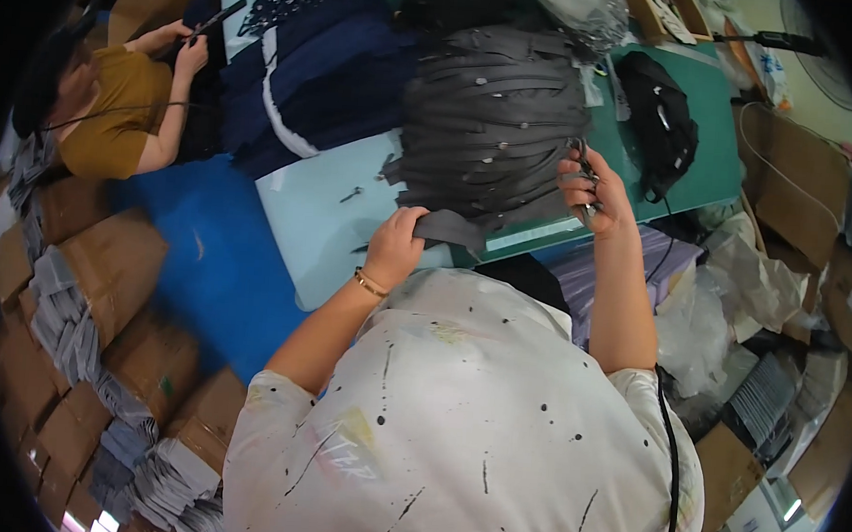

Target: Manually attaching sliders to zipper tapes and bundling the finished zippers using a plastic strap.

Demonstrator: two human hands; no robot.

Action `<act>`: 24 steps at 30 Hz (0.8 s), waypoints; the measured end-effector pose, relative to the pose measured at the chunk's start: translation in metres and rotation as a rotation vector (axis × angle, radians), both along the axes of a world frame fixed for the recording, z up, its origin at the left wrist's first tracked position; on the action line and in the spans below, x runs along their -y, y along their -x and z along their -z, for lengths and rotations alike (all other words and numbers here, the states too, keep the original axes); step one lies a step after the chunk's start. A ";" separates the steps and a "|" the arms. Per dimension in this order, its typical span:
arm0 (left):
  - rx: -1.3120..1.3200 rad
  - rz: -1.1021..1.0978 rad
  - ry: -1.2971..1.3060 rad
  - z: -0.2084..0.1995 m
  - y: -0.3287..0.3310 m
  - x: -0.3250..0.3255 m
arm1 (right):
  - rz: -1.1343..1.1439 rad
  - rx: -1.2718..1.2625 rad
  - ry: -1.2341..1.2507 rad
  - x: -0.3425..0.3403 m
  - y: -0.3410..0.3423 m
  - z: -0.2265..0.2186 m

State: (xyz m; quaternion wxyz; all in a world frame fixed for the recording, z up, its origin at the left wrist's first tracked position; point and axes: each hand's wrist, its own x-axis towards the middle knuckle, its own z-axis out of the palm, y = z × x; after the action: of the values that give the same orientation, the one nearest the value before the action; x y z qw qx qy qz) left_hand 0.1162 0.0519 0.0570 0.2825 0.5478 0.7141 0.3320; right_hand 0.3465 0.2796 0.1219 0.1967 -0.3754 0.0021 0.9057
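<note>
My left hand (395,249), with a bracelet at its wrist, is closed on the end of a dark grey fabric strip (453,231) at the table's near edge. The strip curves to the right from my fingers. Just beyond it spreads a thick pile of similar dark grey strips (494,114), dotted with small shiny pieces. Raised at the pile's right side, my right hand (601,194) is wrapped round a metal tool (585,168) with looped handles, which looks like scissors. My fingers partly cover the tool, and its blades cannot be made out clearly.
Dark blue fabric (325,84) lies left of the pile. A small metal item (352,195) rests on the pale tabletop (302,215). A black bag (658,114) sits on the green tabletop (718,118). Another person (123,111) works at left. Cardboard boxes (109,266) crowd the left floor.
</note>
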 end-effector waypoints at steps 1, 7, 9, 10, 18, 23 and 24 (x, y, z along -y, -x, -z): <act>0.030 0.015 -0.020 -0.012 -0.004 -0.005 | 0.003 -0.008 -0.013 -0.006 0.001 -0.004; 0.168 0.222 -0.184 -0.073 -0.056 -0.056 | -0.051 -0.045 -0.029 -0.049 -0.017 -0.004; -0.030 0.180 -0.256 -0.069 -0.079 -0.076 | -0.107 0.005 -0.060 -0.063 -0.023 -0.005; -0.228 0.154 -0.317 -0.065 -0.087 -0.089 | -0.136 -0.013 -0.057 -0.071 -0.028 -0.004; -0.691 -0.018 -0.036 0.041 -0.137 -0.085 | -0.283 -0.016 -0.038 -0.118 -0.065 0.004; -0.426 -0.228 0.038 0.029 -0.097 -0.070 | -0.310 0.033 -0.043 -0.119 -0.065 0.008; -0.454 -0.555 -0.070 0.032 -0.077 -0.070 | -0.308 0.034 -0.048 -0.119 -0.064 0.007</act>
State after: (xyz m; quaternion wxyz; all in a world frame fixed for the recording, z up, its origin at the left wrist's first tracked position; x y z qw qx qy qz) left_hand 0.1930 0.1218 0.0246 -0.0029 0.4022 0.8683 0.2902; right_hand 0.4106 0.3988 0.1144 0.0643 -0.3818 -0.0806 0.9185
